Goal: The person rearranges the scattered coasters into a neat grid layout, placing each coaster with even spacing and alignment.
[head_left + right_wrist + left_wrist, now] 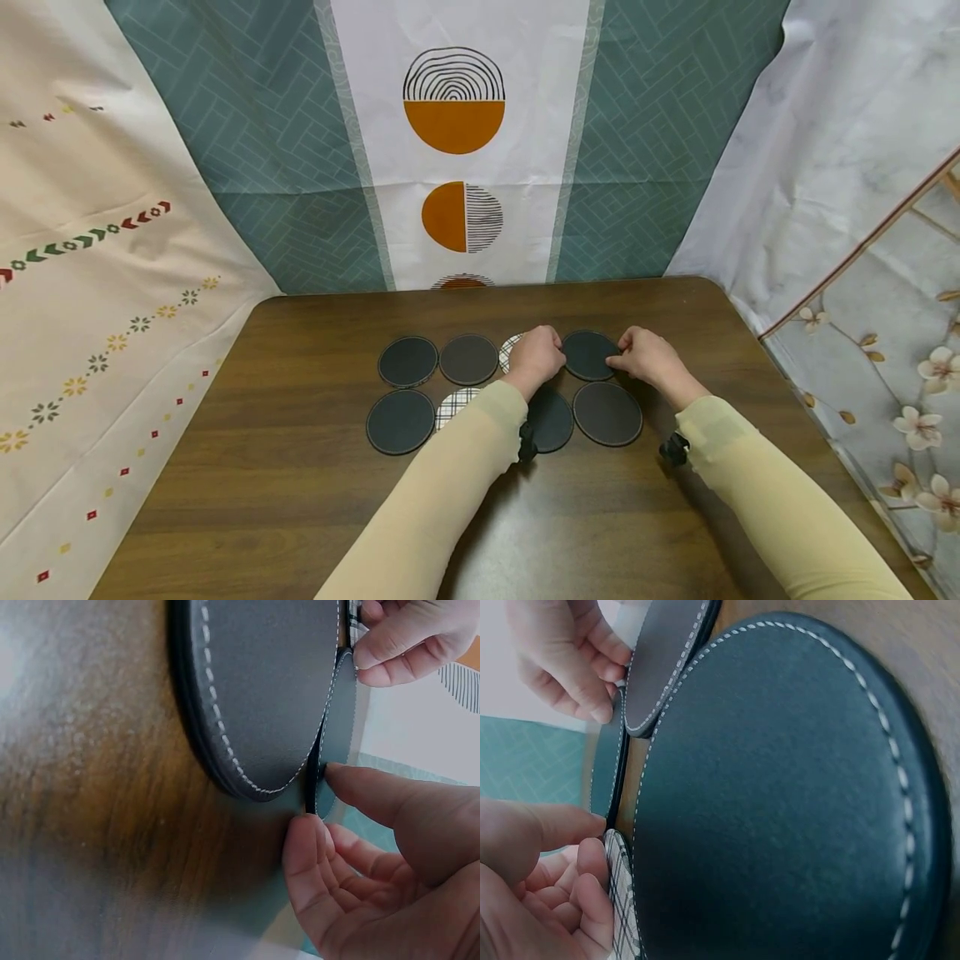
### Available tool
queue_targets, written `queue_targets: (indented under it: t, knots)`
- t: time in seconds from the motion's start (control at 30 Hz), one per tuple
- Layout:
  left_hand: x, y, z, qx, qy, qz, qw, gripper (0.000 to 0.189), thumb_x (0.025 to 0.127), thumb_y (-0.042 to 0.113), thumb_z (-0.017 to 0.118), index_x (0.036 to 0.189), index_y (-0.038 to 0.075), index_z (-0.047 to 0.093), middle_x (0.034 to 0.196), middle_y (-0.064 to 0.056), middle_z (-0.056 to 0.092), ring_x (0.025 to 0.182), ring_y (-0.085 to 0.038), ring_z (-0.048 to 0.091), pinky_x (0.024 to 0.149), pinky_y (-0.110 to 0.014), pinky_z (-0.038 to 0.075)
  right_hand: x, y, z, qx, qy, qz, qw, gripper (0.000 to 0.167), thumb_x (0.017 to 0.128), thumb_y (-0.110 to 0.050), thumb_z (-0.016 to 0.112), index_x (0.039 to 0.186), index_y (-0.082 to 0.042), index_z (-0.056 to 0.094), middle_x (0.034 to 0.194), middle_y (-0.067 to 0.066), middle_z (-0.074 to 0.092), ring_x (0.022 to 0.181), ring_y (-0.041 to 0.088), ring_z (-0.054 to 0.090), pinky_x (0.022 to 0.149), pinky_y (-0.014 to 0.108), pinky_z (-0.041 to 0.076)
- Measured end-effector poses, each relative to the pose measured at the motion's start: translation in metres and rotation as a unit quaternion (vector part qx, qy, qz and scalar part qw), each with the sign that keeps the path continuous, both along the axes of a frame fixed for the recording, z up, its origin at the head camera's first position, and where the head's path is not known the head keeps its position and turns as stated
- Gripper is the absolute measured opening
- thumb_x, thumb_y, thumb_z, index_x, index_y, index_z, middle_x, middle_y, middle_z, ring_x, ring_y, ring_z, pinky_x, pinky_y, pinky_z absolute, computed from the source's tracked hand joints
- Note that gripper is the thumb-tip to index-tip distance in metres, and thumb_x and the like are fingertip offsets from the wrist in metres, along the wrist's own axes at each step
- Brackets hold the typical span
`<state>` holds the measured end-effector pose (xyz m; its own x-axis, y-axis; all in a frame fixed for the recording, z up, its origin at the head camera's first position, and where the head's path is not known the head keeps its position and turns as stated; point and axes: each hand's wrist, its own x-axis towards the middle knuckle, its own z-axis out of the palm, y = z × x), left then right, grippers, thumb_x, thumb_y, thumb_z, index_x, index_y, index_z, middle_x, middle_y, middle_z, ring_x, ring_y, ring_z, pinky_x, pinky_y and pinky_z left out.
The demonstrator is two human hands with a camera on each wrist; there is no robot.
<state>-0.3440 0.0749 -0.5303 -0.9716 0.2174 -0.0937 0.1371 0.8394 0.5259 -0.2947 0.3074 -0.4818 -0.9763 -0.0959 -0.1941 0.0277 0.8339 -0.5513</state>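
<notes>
Round stitched coasters lie in two rows on the table. My right hand (651,360) pinches the right edge of the dark coaster (589,356) at the right end of the back row. In the right wrist view its thumb (367,791) lies on the coaster's top. My left hand (534,360) holds the same coaster's left edge with its fingertips, above a checked coaster (507,350) that it partly hides. Just in front are a brown coaster (607,414) and a dark one (551,421), the latter partly behind the left wrist.
Further left lie two dark coasters, one at the back (408,362) and one in front (401,422), a brown coaster (468,359) and a checked coaster (454,403) partly under the left sleeve. Patterned cloth (637,167) hangs behind the wooden table (247,500) and along both sides.
</notes>
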Motion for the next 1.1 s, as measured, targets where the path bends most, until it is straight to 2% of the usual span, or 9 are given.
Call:
queue_targets:
  t: [0.2,0.33,0.43,0.53,0.6,0.67,0.77,0.83,1.1]
  knots:
    - [-0.004,0.000,-0.002,-0.007,0.000,-0.006,1.0000,0.009,0.097,0.022,0.081,0.089,0.025,0.077,0.093,0.013,0.071,0.075,-0.013,0.061,0.063,-0.033,0.050,0.017,-0.018,0.022,0.011,-0.005,-0.009,0.9999,0.044,0.101,-0.025,0.081,0.122,0.009,0.061,0.087,0.015,0.073,0.076,0.027,0.073,0.086,0.055,0.055]
    - [-0.005,-0.002,-0.002,0.007,0.003,-0.013,0.9999,0.018,0.099,0.024,0.078,0.082,0.028,0.077,0.085,0.015,0.071,0.070,-0.012,0.061,0.061,-0.034,0.051,0.021,-0.021,0.026,0.028,0.017,-0.005,0.9995,0.048,0.104,-0.026,0.077,0.129,0.012,0.061,0.105,0.022,0.072,0.087,0.034,0.072,0.090,0.057,0.054]
    - [-0.008,-0.004,-0.001,0.017,0.008,-0.010,0.9998,0.016,0.099,0.023,0.075,0.085,0.028,0.080,0.090,0.014,0.075,0.073,-0.013,0.065,0.065,-0.036,0.054,0.021,-0.020,0.025,0.049,0.043,-0.007,0.9979,0.050,0.106,-0.028,0.074,0.133,0.012,0.060,0.117,0.027,0.070,0.100,0.042,0.069,0.093,0.061,0.053]
    - [-0.001,-0.011,0.020,0.011,0.007,-0.003,0.9999,0.011,0.103,0.025,0.074,0.106,0.024,0.084,0.109,0.010,0.079,0.089,-0.017,0.074,0.077,-0.039,0.060,0.020,-0.021,0.025,0.067,0.068,-0.010,0.9954,0.051,0.108,-0.030,0.071,0.137,0.010,0.060,0.125,0.030,0.069,0.111,0.047,0.067,0.096,0.063,0.052]
    - [0.000,-0.016,0.022,0.008,0.025,0.004,0.9997,0.018,0.105,0.030,0.073,0.118,0.023,0.082,0.117,0.007,0.079,0.097,-0.020,0.075,0.083,-0.042,0.061,0.020,-0.024,0.027,0.077,0.082,-0.012,0.9936,0.052,0.108,-0.031,0.070,0.139,0.009,0.061,0.126,0.030,0.069,0.114,0.048,0.066,0.097,0.064,0.052]
    - [0.013,-0.023,0.045,0.006,0.018,0.002,0.9998,0.026,0.108,0.031,0.070,0.129,0.019,0.079,0.124,0.003,0.078,0.105,-0.023,0.075,0.089,-0.044,0.061,0.022,-0.028,0.031,0.084,0.095,-0.014,0.9918,0.054,0.108,-0.033,0.070,0.142,0.008,0.061,0.127,0.029,0.069,0.114,0.047,0.067,0.095,0.065,0.053]
    - [0.027,-0.034,0.063,0.014,0.028,0.004,0.9995,0.028,0.110,0.029,0.067,0.132,0.015,0.077,0.125,-0.002,0.078,0.103,-0.025,0.075,0.088,-0.044,0.061,0.026,-0.035,0.036,0.096,0.116,-0.015,0.9885,0.054,0.109,-0.035,0.070,0.144,0.005,0.062,0.125,0.027,0.069,0.109,0.044,0.069,0.090,0.064,0.054]
    - [0.044,-0.042,0.088,0.012,0.018,0.002,0.9998,0.030,0.112,0.024,0.066,0.137,0.011,0.075,0.129,-0.006,0.077,0.104,-0.026,0.075,0.089,-0.043,0.061,0.027,-0.039,0.037,0.105,0.138,-0.011,0.9848,0.054,0.109,-0.036,0.070,0.144,0.004,0.063,0.126,0.027,0.068,0.105,0.043,0.070,0.086,0.064,0.056]
    - [0.060,-0.072,0.096,-0.007,0.052,-0.006,0.9986,0.031,0.114,0.027,0.063,0.138,0.010,0.073,0.126,-0.008,0.076,0.097,-0.024,0.072,0.078,-0.040,0.058,0.030,-0.050,0.033,0.128,0.213,0.008,0.9685,0.051,0.110,-0.037,0.070,0.143,0.002,0.067,0.134,0.027,0.067,0.118,0.047,0.067,0.087,0.068,0.057]
